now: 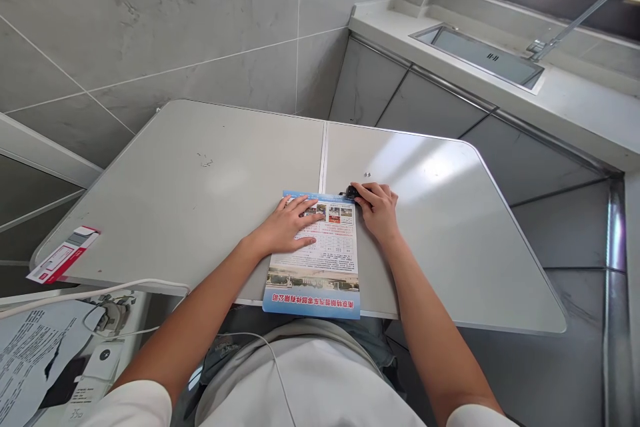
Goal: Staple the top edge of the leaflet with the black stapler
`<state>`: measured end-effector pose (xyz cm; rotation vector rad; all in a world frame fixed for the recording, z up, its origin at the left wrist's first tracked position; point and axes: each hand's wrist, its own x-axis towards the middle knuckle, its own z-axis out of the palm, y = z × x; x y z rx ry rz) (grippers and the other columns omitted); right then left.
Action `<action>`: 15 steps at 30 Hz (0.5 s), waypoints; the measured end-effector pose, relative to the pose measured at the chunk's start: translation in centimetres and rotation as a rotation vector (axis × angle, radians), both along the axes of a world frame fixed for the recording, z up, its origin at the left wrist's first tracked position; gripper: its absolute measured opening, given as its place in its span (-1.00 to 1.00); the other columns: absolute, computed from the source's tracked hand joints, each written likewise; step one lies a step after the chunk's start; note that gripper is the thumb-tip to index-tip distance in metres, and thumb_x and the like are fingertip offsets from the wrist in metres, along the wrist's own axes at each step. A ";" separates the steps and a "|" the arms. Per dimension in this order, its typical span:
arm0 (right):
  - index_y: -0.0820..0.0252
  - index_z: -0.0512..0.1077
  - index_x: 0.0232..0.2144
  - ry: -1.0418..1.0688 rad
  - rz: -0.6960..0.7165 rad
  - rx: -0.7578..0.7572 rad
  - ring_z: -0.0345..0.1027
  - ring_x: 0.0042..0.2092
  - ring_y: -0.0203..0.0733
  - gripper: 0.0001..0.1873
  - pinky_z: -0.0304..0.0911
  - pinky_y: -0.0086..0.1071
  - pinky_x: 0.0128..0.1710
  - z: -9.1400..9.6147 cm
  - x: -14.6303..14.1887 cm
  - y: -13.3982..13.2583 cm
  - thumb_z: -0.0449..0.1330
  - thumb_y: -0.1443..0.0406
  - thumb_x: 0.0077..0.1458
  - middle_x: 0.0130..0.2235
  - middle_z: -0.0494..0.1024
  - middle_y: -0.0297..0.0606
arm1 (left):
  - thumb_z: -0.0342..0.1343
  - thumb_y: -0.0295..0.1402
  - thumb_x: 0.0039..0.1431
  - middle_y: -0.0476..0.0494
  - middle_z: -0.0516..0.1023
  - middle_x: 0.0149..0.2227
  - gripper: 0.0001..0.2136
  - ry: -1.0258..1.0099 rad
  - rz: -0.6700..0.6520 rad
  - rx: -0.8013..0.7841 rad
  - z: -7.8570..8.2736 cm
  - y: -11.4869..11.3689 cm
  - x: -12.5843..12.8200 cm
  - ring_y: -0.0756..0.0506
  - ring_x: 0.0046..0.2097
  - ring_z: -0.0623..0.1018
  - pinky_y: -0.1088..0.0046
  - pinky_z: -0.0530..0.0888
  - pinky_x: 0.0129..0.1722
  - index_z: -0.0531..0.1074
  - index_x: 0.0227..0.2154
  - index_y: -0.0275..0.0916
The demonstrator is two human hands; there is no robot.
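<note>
A printed leaflet (pixel 314 280) with blue borders lies upside down to me at the table's near edge, slightly overhanging it. My left hand (pixel 293 223) rests flat on its upper left part, fingers spread. At the leaflet's far right corner my right hand (pixel 379 207) pinches a small black object (pixel 352 192). A thin dark part of that object reaches the leaflet's edge; my fingers hide the rest, so its kind is unclear. Just beyond the right hand lie tiny silver bits (pixel 367 175) on the table.
The pale folding table (pixel 240 167) has a centre seam. A red and white packet (pixel 64 255) lies at its left end. A white cable (pixel 125 285) runs along the near left edge above torn papers (pixel 35 353). Behind to the right is a counter (pixel 590 113) with a sink (pixel 480 57).
</note>
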<state>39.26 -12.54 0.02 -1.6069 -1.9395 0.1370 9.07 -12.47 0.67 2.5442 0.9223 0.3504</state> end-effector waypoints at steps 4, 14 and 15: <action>-0.15 0.55 0.19 -0.005 -0.003 -0.006 0.33 0.07 0.15 -0.58 0.05 0.11 0.14 0.1 -0.1 -0.1 0.05 0.24 0.43 0.02 0.61 -0.16 | 0.25 -0.12 0.32 -0.27 0.20 0.50 -0.45 0.044 -0.006 0.003 0.2 0.0 0.0 -0.47 0.50 0.15 -0.33 -0.03 0.45 0.41 0.34 0.02; -0.12 0.57 0.16 -0.021 -0.029 -0.006 0.32 0.06 0.07 -0.61 0.04 0.03 0.14 0.0 -0.2 0.0 0.06 0.22 0.43 0.02 0.60 -0.21 | 0.12 -0.05 0.40 -0.25 0.12 0.53 -0.46 0.161 -0.014 0.032 1.2 -0.2 0.1 -0.41 0.52 0.11 -0.28 0.00 0.46 0.34 0.38 0.00; -0.13 0.57 0.16 -0.026 -0.030 -0.004 0.32 0.06 0.07 -0.61 0.04 0.03 0.14 0.0 -0.3 0.0 0.06 0.22 0.43 0.02 0.60 -0.21 | 0.12 -0.05 0.40 -0.25 0.13 0.53 -0.46 0.163 -0.014 0.035 1.2 -0.2 0.1 -0.41 0.52 0.11 -0.28 0.01 0.47 0.35 0.38 -0.01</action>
